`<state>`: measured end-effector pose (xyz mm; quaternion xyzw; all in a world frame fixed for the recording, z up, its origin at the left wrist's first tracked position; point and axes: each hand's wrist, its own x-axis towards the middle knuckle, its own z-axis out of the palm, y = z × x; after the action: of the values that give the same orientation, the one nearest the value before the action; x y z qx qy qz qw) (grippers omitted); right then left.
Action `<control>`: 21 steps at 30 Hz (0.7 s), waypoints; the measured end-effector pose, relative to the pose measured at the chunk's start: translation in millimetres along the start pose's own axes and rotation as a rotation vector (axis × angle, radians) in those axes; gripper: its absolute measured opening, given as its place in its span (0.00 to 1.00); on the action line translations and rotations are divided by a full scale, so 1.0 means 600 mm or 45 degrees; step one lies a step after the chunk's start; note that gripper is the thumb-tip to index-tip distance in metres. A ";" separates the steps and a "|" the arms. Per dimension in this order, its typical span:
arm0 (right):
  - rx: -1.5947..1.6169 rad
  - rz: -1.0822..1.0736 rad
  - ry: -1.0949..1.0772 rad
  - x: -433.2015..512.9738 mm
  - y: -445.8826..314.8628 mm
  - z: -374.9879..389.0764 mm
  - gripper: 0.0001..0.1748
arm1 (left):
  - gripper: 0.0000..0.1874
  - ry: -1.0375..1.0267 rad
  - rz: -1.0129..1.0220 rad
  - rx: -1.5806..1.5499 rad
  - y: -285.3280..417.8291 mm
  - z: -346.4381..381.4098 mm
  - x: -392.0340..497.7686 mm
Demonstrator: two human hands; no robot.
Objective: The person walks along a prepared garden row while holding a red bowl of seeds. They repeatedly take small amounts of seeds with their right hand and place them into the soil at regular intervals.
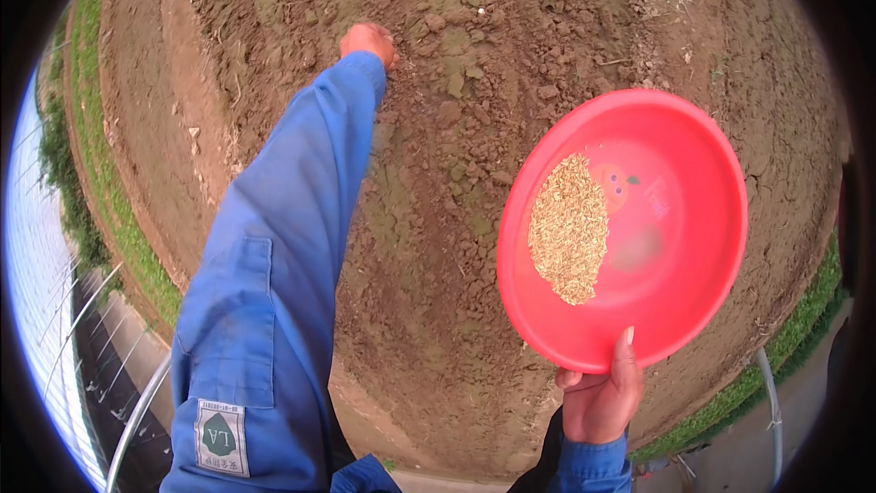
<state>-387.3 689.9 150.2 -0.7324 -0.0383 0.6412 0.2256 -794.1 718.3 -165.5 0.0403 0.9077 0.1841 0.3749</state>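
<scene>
My left hand (368, 44) is stretched out over the bare brown soil (438, 219), its fingers curled in and mostly turned from view. Whether anything lies inside the curled fingers is hidden. My right hand (602, 397) grips the near rim of a red plastic basin (691, 219), thumb on top of the rim and fingers underneath. Dry, straw-coloured grain, seemingly unhusked seed (569, 229), is heaped against the basin's left side. The basin tilts to the left, and a faded fruit picture (611, 185) with lettering shows on its floor.
Loose clods and shallow furrows (452, 68) run through the soil ahead. Green strips of low plants (102, 150) border it at the left and lower right. Metal frame tubes (137, 418) curve up at the left, and another tube (772, 404) stands at the lower right.
</scene>
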 end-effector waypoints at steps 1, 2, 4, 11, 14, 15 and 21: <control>-0.040 0.002 -0.039 0.002 0.001 -0.005 0.22 | 0.10 0.012 0.015 -0.028 0.005 -0.006 0.005; -0.079 0.004 -0.077 0.005 0.005 -0.016 0.23 | 0.10 0.023 0.030 -0.056 0.010 -0.011 0.010; -0.130 0.000 -0.115 0.006 0.008 -0.021 0.23 | 0.10 0.036 -0.003 -0.133 0.023 -0.019 0.013; -0.245 -0.072 -0.051 0.009 0.023 -0.011 0.18 | 0.12 -0.199 0.202 -0.465 0.045 -0.059 -0.061; -0.327 -0.061 0.034 0.013 0.032 -0.013 0.17 | 0.13 -0.560 0.481 -0.542 0.095 -0.071 -0.241; -0.372 -0.042 0.077 0.014 0.035 -0.023 0.18 | 0.12 -0.676 0.566 -0.553 0.097 -0.068 -0.297; -0.464 -0.083 -0.016 0.013 0.047 -0.027 0.18 | 0.13 -0.847 1.495 0.446 0.063 -0.043 -0.480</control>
<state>-377.0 662.8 133.6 -0.7554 -0.1790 0.6207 0.1094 -608.4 684.7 56.5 0.6386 0.5889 0.1851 0.4595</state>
